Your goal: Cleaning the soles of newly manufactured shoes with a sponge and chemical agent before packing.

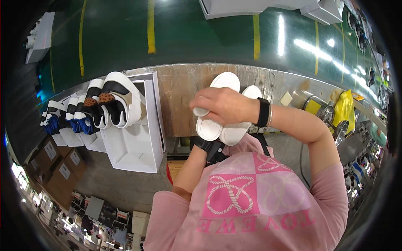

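Observation:
A pair of shoes with white soles is held bottom-up in front of my chest, over the near edge of the cardboard-covered bench. My right hand reaches across the soles from the right, its fingers bent around the middle of the pair. A small pale thing shows by those fingertips; I cannot make out what it is. My left forearm comes up to the heels, with a black band at the wrist. The shoes hide my left hand, so its fingers do not show.
Left of the bench's brown cardboard stands an open white shoe box, with black-and-white shoes at its far end. More shoes and boxes line up beyond. Across runs a green conveyor belt. Tape rolls and a yellow bag lie right.

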A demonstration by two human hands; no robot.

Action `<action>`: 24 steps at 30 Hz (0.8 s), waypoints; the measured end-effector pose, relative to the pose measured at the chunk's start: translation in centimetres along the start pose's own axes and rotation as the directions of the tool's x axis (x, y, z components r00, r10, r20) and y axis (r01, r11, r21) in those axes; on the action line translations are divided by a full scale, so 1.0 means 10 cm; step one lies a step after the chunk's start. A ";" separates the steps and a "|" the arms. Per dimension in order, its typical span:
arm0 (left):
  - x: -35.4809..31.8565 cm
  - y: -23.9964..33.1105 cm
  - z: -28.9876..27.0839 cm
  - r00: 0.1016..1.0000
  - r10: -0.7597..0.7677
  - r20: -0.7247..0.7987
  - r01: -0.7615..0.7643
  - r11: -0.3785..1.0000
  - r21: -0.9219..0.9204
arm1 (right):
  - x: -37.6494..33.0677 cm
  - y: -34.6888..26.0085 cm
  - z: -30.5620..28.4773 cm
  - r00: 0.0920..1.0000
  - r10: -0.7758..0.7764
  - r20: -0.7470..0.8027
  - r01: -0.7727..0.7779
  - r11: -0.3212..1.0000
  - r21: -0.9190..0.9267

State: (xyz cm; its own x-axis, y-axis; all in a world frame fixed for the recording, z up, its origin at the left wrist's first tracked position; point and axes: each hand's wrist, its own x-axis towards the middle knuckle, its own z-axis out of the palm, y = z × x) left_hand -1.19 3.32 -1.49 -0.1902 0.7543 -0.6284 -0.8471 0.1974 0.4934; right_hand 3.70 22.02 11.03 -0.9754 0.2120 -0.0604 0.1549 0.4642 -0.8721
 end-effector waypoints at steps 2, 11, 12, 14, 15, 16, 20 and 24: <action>-0.06 0.04 -0.04 1.000 -0.013 -0.005 0.013 1.000 0.010 | 0.00 0.16 0.02 0.997 0.070 -0.044 -0.070 0.998 0.008; -0.08 0.06 0.06 1.000 -0.019 0.005 0.019 0.999 0.044 | -0.31 0.85 -0.30 0.844 0.414 -0.341 -0.434 0.901 0.019; -0.06 0.05 0.08 1.000 -0.017 0.005 0.017 0.999 0.045 | -0.37 0.84 -0.32 0.806 0.472 -0.356 -0.488 0.871 0.052; -0.05 0.05 0.09 1.000 -0.014 0.005 0.014 0.999 0.046 | -0.50 0.77 -0.29 0.776 0.515 -0.365 -0.517 0.850 0.101; -0.05 0.06 0.08 1.000 -0.017 0.006 0.017 0.999 0.048 | -0.57 0.75 -0.26 0.730 0.561 -0.390 -0.550 0.821 0.152; -0.05 0.06 0.08 1.000 -0.020 0.006 0.020 0.999 0.050 | -0.64 0.72 -0.22 0.681 0.605 -0.411 -0.579 0.790 0.204; -0.09 0.04 0.07 0.999 -0.038 0.002 0.038 0.997 0.062 | -0.81 0.54 -0.10 0.670 0.594 -0.446 -0.594 0.789 0.158; -0.09 0.02 0.07 0.999 -0.048 -0.007 0.048 0.996 0.080 | -0.87 0.31 -0.01 0.768 0.472 -0.433 -0.482 0.871 0.096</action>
State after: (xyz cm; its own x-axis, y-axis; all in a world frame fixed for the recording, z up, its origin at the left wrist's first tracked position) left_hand -0.86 3.07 -0.42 -0.1531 0.7396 -0.6554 -0.8127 0.2831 0.5093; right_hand 12.72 21.75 8.88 -0.6079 0.7543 -0.2479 0.5896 0.2197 -0.7773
